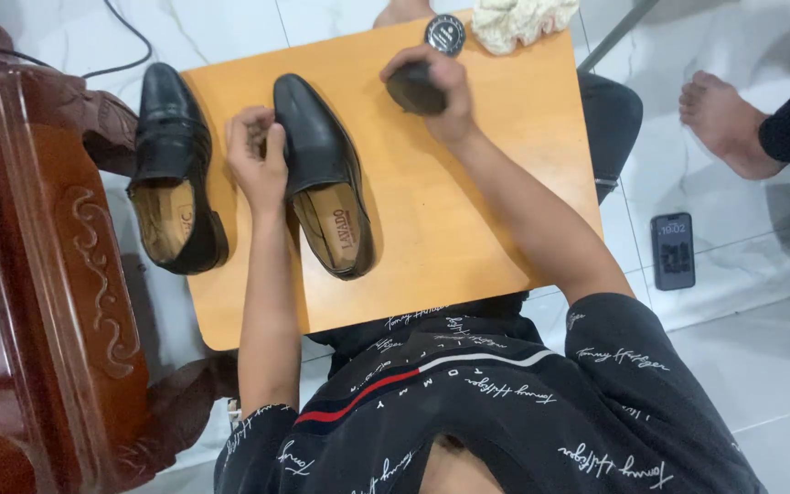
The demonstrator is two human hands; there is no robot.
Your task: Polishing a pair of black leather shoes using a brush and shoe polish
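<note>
Nearest the camera is the person's dark printed shirt point(505, 402), with both bare forearms reaching away over a small orange wooden desk point(468, 201).

The left hand point(256, 157) rests at the left side of a black leather shoe point(324, 174) that lies on the desk, toe pointing far, its tan insole showing at the near end. The fingers of that hand are curled against the shoe's side near the middle; its grip looks loosely closed on the shoe's edge, though how firmly it holds cannot be told.

A second black shoe point(174, 169) lies to the left, half on the desk's left edge and beside a carved dark red wooden chair point(48, 274) that fills the left of the scene. The two shoes are apart, with the left hand between them.

Farther out and to the right, the right hand point(441, 91) is closed tight around a dark shoe brush point(413, 90), held just above the desk and right of the shoe's toe, not touching it.

At the far edge of the desk sits a small round black tin point(445, 34), and just right of it a crumpled cream cloth point(523, 20).

On the white tiled floor to the right lies a dark phone point(673, 250), and beyond it another person's bare foot point(720, 114).
</note>
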